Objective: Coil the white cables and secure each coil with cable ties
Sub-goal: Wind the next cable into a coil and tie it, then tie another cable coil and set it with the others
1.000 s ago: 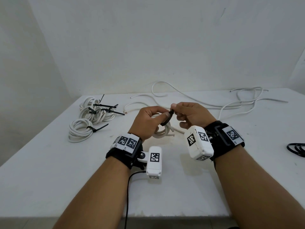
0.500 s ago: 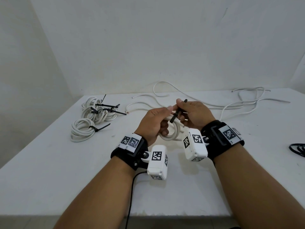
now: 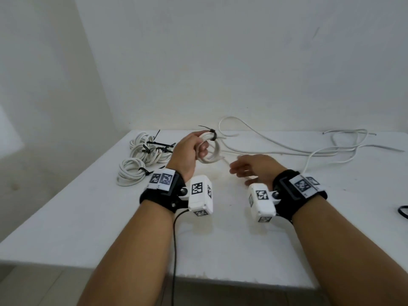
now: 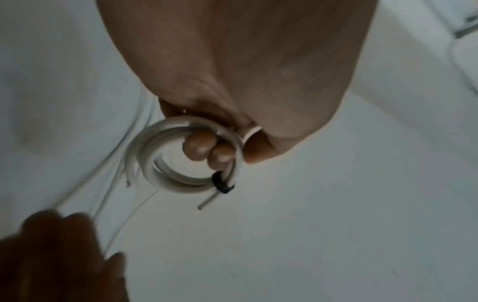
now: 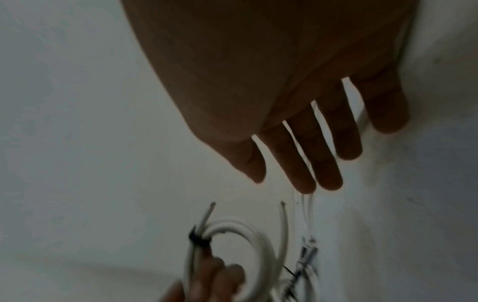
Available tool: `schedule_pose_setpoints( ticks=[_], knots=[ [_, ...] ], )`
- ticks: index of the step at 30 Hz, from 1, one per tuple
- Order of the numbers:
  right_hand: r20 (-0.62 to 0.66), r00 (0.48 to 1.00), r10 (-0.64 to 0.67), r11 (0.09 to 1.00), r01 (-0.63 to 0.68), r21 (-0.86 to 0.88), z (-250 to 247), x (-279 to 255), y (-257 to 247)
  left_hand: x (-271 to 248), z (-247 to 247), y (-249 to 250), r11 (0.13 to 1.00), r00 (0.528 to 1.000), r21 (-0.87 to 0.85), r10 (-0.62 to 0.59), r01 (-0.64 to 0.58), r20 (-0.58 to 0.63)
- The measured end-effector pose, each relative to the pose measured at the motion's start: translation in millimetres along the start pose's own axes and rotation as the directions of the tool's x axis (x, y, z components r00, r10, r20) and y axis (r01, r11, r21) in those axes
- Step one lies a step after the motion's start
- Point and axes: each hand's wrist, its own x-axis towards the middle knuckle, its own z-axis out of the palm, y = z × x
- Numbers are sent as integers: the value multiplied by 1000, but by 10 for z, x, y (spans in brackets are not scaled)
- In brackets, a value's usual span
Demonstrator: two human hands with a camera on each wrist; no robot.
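My left hand (image 3: 189,149) holds a small white cable coil (image 3: 212,151) lifted above the table, fingers curled through its ring. A black cable tie (image 3: 212,134) is cinched round the top of the coil, its tail sticking up to the left. The left wrist view shows the same coil (image 4: 165,163) and tie (image 4: 221,183) with my fingers (image 4: 204,147) through the loop. My right hand (image 3: 249,167) hovers palm down over the table, fingers spread and empty; its fingers (image 5: 302,163) are straight in the right wrist view, above the coil (image 5: 248,241).
Several tied white coils (image 3: 143,160) with black ties lie at the left back of the white table (image 3: 88,217). Loose white cables (image 3: 287,149) trail across the back right. A black loop (image 3: 403,212) lies at the right edge. The wall is close behind.
My right hand let go of the tie and drew back to the right, opening. My left hand lifted the tied coil up and to the left.
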Motion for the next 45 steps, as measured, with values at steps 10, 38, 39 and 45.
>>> schedule_pose_setpoints(
  ticks=[10, 38, 39, 45],
  knots=[
    [150, 984, 94, 445, 93, -890, 671, 34, -125, -316, -1192, 551, 146, 995, 987, 81, -75, 63],
    [118, 986, 120, 398, 61, -915, 631, -81, 177, -115, -1411, 861, -9, 999, 998, 6, -54, 54],
    [120, 985, 121, 395, 63, -917, 629, -83, 179, -121, -1279, 882, 38, 996, 996, 49, -82, 80],
    [162, 978, 128, 378, 103, -920, 551, -169, 154, 174, -389, 596, 82, 961, 960, -44, -267, 272]
  ],
)
